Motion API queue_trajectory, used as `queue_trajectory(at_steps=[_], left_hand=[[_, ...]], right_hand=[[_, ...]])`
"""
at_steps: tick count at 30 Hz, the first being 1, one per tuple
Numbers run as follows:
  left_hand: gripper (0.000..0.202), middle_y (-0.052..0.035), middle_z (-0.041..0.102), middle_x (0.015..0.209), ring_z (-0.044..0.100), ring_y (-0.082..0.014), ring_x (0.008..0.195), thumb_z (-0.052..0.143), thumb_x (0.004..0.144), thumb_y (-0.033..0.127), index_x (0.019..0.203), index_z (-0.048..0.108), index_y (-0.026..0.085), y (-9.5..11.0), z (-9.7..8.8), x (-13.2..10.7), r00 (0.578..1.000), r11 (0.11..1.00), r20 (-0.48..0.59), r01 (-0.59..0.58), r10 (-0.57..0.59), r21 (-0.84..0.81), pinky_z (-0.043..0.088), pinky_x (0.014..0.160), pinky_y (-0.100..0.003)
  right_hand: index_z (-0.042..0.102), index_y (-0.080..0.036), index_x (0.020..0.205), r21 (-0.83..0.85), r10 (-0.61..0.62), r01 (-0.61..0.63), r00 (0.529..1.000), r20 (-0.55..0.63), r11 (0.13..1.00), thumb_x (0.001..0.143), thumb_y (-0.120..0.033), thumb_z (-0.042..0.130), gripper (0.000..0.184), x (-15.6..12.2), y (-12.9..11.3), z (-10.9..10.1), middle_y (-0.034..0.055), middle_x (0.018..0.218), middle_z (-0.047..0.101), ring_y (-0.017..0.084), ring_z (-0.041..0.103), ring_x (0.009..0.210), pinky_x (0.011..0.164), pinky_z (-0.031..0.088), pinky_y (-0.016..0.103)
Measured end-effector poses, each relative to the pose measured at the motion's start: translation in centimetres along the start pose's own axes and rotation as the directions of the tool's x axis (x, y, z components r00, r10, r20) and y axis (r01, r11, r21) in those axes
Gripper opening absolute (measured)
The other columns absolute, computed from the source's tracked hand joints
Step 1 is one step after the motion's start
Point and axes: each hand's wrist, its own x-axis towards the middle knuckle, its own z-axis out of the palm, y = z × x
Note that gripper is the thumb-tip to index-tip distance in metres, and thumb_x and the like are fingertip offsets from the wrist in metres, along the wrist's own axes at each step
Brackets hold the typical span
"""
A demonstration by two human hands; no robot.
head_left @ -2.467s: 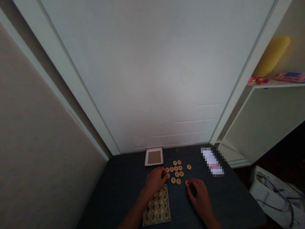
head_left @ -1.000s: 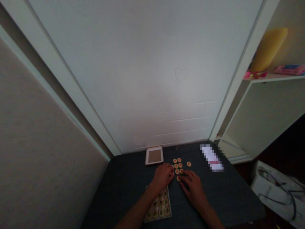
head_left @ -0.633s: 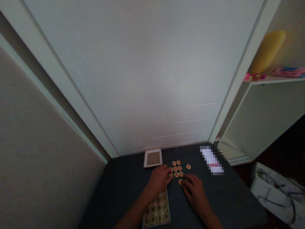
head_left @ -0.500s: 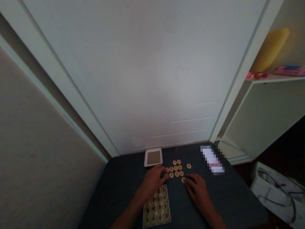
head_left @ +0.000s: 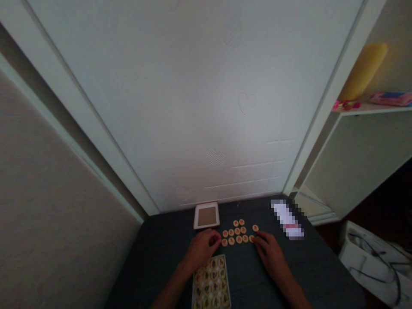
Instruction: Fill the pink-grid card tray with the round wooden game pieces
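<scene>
Round wooden xiangqi pieces point(head_left: 237, 231) with red characters lie in rows on the dark table. My left hand point(head_left: 201, 249) is curled at the left end of the rows, thumb and index fingertips together beside a front-row piece point(head_left: 224, 242); whether they hold anything is hidden. My right hand point(head_left: 270, 255) has its fingertips closed on a xiangqi piece point(head_left: 251, 239) at the front row's right end. Another piece point(head_left: 255, 228) sits apart, just beyond those fingers. Below my left wrist is an open box point(head_left: 228, 281) of similar pieces, mostly dark-marked, partly covered by my forearm.
A white-rimmed box lid point(head_left: 196, 218) with a brown inside lies at the back, against the white panel point(head_left: 180, 128). A pixelated pale object point(head_left: 286, 219) is at the back right. Beside the table stands a white box with cables point(head_left: 370, 257).
My right hand has moved its piece up and left into line with the front row. My left hand has drawn back slightly left, uncovering the leftmost pieces. The view has shifted a little.
</scene>
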Motion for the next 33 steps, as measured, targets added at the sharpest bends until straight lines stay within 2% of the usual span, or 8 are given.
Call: queue_trajectory(at_steps=[5, 9, 14, 16, 20, 28, 33], left_hand=[[0.017, -0.0022, 0.074, 0.101, 0.067, -0.0174, 0.089, 0.057, 0.092, 0.031, 0.099, 0.071, 0.024, 0.3, -0.2, 0.1, 1.000, 1.000, -0.022, -0.010, 0.010, -0.008, 0.049, 0.082, -0.026], [0.019, -0.0027, 0.072, 0.106, 0.066, -0.0190, 0.096, 0.053, 0.095, 0.032, 0.101, 0.070, 0.025, 1.4, -0.3, 0.7, 0.997, 0.998, -0.047, -0.057, 0.056, -0.007, 0.048, 0.088, -0.028], [0.018, -0.0038, 0.071, 0.109, 0.063, -0.0204, 0.106, 0.053, 0.096, 0.028, 0.104, 0.068, 0.025, 3.8, -0.1, 2.3, 0.985, 0.986, -0.058, -0.164, 0.164, 0.014, 0.046, 0.092, -0.028], [0.018, -0.0039, 0.071, 0.108, 0.063, -0.0202, 0.105, 0.052, 0.097, 0.028, 0.103, 0.069, 0.026, 4.6, 0.1, 2.7, 0.977, 0.979, -0.050, -0.204, 0.205, 0.019, 0.046, 0.092, -0.028], [0.018, -0.0035, 0.072, 0.107, 0.063, -0.0203, 0.104, 0.053, 0.097, 0.028, 0.100, 0.070, 0.026, 5.1, 0.5, 2.8, 0.972, 0.973, -0.043, -0.230, 0.230, 0.009, 0.046, 0.092, -0.028], [0.019, -0.0038, 0.073, 0.106, 0.064, -0.0205, 0.104, 0.053, 0.097, 0.029, 0.102, 0.071, 0.025, 3.1, 0.0, 1.2, 0.983, 0.985, -0.068, -0.170, 0.169, -0.020, 0.048, 0.092, -0.030], [0.018, -0.0030, 0.073, 0.108, 0.065, -0.0211, 0.105, 0.054, 0.096, 0.029, 0.102, 0.070, 0.026, 1.9, -0.5, 0.1, 0.980, 0.985, -0.108, -0.171, 0.167, -0.025, 0.049, 0.094, -0.033]], right_hand=[[0.072, -0.025, 0.116, -0.003, 0.005, -0.005, 0.999, -0.036, 1.000, 0.096, -0.027, 0.055, 0.026, 2.8, -0.1, -0.6, 0.0114, 0.116, 0.071, 0.027, 0.068, 0.107, 0.093, 0.057, 0.045], [0.072, -0.023, 0.119, -0.017, -0.064, 0.067, 0.985, 0.163, 0.998, 0.091, -0.011, 0.049, 0.038, 6.7, -0.4, -0.6, 0.0110, 0.118, 0.073, 0.026, 0.066, 0.111, 0.099, 0.051, 0.045], [0.076, -0.029, 0.112, -0.017, -0.136, 0.144, 0.959, 0.248, 0.989, 0.078, 0.002, 0.052, 0.052, 9.3, -0.8, 0.2, 0.0057, 0.120, 0.074, 0.024, 0.064, 0.116, 0.098, 0.050, 0.041], [0.076, -0.030, 0.110, -0.035, -0.139, 0.153, 0.955, 0.264, 0.988, 0.075, 0.005, 0.051, 0.056, 9.4, -0.5, 0.2, 0.0051, 0.119, 0.074, 0.025, 0.063, 0.117, 0.097, 0.050, 0.043], [0.074, -0.031, 0.116, -0.071, -0.113, 0.139, 0.951, 0.288, 0.988, 0.078, 0.003, 0.049, 0.056, 8.6, 0.4, -0.6, 0.0062, 0.125, 0.072, 0.027, 0.062, 0.119, 0.097, 0.049, 0.046], [0.072, -0.031, 0.119, -0.067, -0.084, 0.119, 0.919, 0.386, 0.991, 0.080, -0.001, 0.049, 0.055, 6.7, 0.7, -1.9, 0.0057, 0.133, 0.066, 0.027, 0.056, 0.126, 0.103, 0.045, 0.047], [0.069, -0.027, 0.126, -0.041, -0.021, 0.041, 0.921, 0.389, 0.998, 0.088, -0.014, 0.053, 0.043, 5.9, 0.6, -2.7, 0.0089, 0.138, 0.062, 0.027, 0.055, 0.128, 0.107, 0.042, 0.046]])
